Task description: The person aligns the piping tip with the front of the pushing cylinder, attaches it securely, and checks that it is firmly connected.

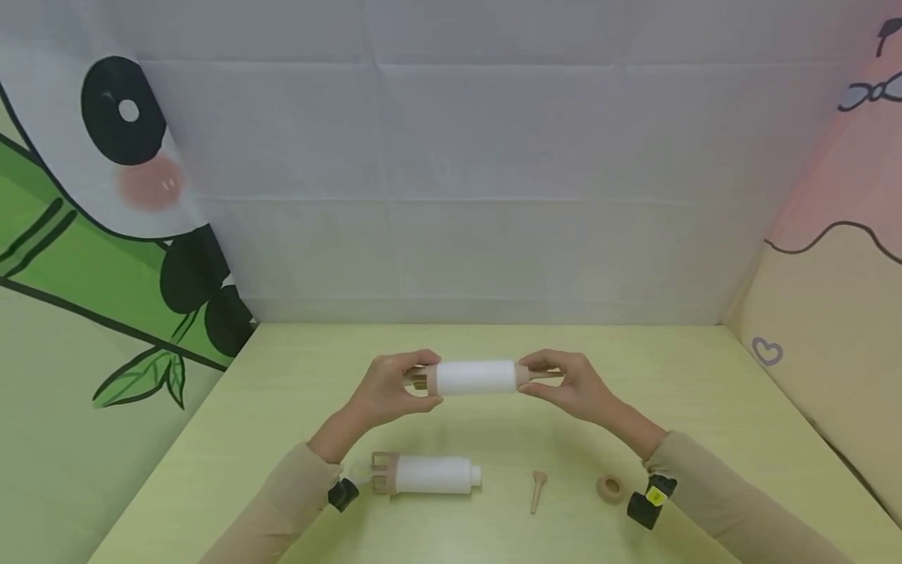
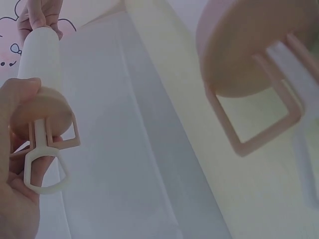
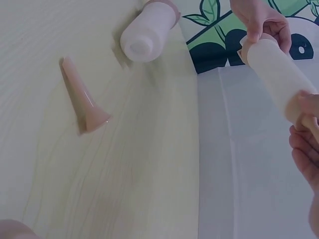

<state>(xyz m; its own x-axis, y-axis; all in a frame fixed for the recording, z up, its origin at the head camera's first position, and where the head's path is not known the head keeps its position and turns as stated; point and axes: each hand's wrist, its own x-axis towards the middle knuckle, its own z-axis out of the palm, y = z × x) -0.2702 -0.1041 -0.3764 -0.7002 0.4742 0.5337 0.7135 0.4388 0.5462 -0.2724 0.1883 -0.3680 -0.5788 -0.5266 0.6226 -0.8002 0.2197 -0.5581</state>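
Holds the white tube (image 1: 475,377) level above the surface (image 1: 247,439), gripped near its looped end with the left hand (image 1: 387,388) and its tapered end with the right hand (image 1: 578,385) (probably for steadiness).

Held white tube (image 1: 476,377): 2 ends partly covered by fingers; far end, left wrist view, hidden behind right hand (image 1: 569,388). Right hand: cut off by edge, right wrist view. Left hand (image 1: 389,388): likewise, left wrist view. Lying white tube (image 1: 433,475), nearer the person than held white tube: blurred, body cut off, left wrist view. Ring (image 1: 610,489), rightward of and nearer than held white tube: mostly cut off, right wrist view. Yellow tag (image 1: 656,496), same side: marking too small to read.
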